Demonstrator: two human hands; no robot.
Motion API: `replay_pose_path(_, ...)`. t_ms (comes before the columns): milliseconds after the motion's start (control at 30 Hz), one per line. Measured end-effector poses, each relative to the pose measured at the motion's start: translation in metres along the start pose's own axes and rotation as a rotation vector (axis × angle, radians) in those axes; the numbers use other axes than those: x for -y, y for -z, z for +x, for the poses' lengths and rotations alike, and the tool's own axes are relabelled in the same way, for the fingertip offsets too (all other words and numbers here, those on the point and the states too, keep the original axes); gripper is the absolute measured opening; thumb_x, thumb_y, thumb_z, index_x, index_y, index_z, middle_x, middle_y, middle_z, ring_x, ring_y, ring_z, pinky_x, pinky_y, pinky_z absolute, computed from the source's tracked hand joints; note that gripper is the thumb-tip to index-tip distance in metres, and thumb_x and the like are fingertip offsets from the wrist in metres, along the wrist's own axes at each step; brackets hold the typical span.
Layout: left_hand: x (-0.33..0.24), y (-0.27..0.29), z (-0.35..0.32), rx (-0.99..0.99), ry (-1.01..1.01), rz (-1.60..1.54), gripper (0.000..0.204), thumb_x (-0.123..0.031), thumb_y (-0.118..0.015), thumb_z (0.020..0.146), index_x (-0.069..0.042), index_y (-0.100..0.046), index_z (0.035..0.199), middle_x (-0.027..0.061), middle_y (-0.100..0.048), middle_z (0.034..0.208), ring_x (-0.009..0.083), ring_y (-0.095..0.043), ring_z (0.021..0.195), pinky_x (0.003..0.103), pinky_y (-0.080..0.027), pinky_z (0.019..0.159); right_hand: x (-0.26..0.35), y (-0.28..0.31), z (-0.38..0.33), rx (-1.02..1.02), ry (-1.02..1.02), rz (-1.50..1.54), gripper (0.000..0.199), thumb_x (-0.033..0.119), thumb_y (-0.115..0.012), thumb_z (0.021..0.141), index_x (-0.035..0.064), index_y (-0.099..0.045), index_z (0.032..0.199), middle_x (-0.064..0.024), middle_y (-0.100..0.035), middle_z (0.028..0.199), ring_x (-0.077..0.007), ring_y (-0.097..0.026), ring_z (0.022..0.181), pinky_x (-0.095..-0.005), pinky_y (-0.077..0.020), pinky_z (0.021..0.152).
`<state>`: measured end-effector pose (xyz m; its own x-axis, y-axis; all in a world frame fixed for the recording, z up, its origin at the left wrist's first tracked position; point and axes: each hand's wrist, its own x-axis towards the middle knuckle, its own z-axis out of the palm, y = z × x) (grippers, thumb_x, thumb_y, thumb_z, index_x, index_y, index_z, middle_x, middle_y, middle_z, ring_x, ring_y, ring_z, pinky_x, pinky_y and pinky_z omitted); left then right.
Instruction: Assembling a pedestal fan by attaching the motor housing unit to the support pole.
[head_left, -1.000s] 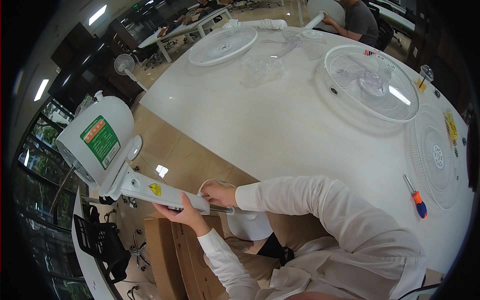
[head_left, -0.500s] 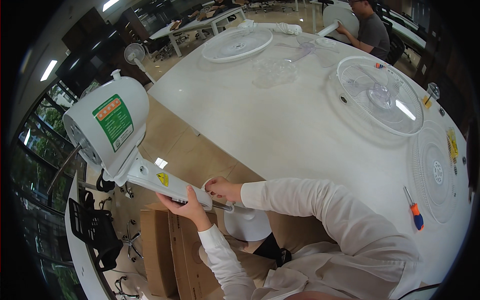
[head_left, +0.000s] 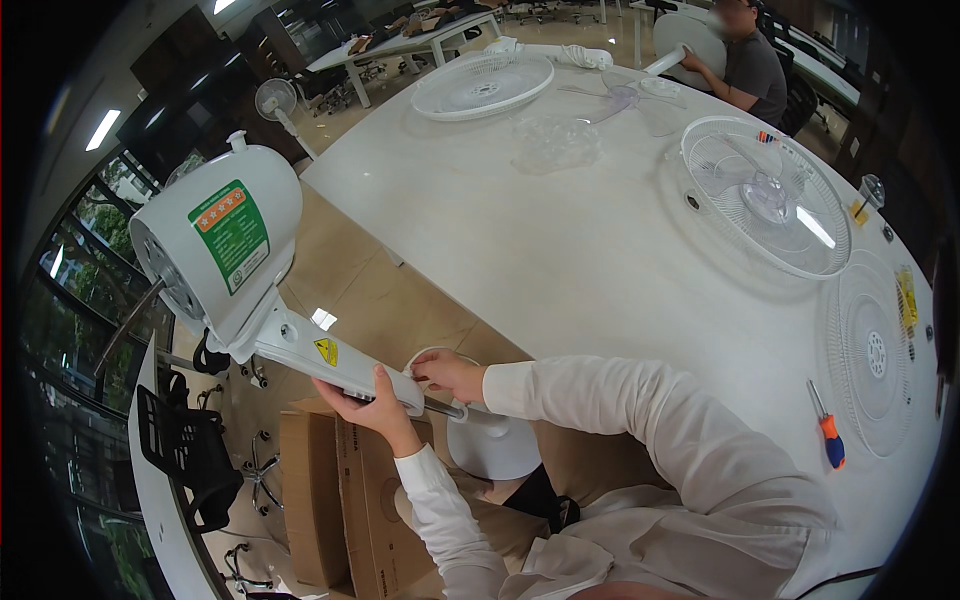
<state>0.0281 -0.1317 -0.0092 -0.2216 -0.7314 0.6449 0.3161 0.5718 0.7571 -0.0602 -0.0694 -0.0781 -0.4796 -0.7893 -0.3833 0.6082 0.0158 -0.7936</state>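
Note:
A white fan body stretches out to the left, its motor head (head_left: 220, 225) carrying a green and orange label and a bare metal shaft (head_left: 132, 325). Below the head runs a white neck (head_left: 312, 352) with a yellow warning sticker. My left hand (head_left: 375, 410) grips the neck near its lower end, thumb on top and fingers underneath. At that lower end my right hand (head_left: 450, 374) has its fingers pinched together; what they hold, if anything, is hidden. A metal pole (head_left: 445, 408) leads from the neck toward a white round base (head_left: 492, 450) by my legs.
A screwdriver (head_left: 829, 440) lies on the white table (head_left: 480, 250), with fan grilles (head_left: 480, 90), a clear fan blade (head_left: 765, 195) and a crumpled plastic bag (head_left: 558, 145). An open cardboard box (head_left: 375, 510) stands beside my legs. Across the table a person (head_left: 750, 75) holds another round base (head_left: 690, 45).
The whole view has shifted slightly. My hands keep their places on the fan's neck, with no clear movement of the fingers.

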Motion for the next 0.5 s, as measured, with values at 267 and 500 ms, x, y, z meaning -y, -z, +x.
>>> replay_pose_path(267,-0.0047,-0.0047,-0.0007,0.007,-0.001,-0.008,0.083,-0.002,-0.067,0.071,0.003,-0.025,0.142,0.0188,-0.035,0.141,0.0275,-0.040,0.124,0.040,-0.030,0.105,0.0019,0.0077,0.0059,0.004,-0.057,-0.182,0.016,0.022,-0.061,0.083,0.0127,-0.064,0.096,0.0021,-0.060,0.086,-0.0096,-0.052,0.079,-0.0272,-0.0394,0.068)
replay_pose_path(500,-0.0051,-0.0026,0.0004,0.010,-0.001,0.003,0.082,-0.001,-0.067,0.073,0.002,-0.024,0.142,0.0189,-0.034,0.141,0.0279,-0.040,0.125,0.040,-0.031,0.105,0.0090,-0.0012,-0.0002,0.006,-0.137,-0.084,0.017,0.021,-0.056,0.086,0.0110,-0.060,0.099,-0.0006,-0.058,0.094,-0.0105,-0.053,0.088,-0.0272,-0.0408,0.070)
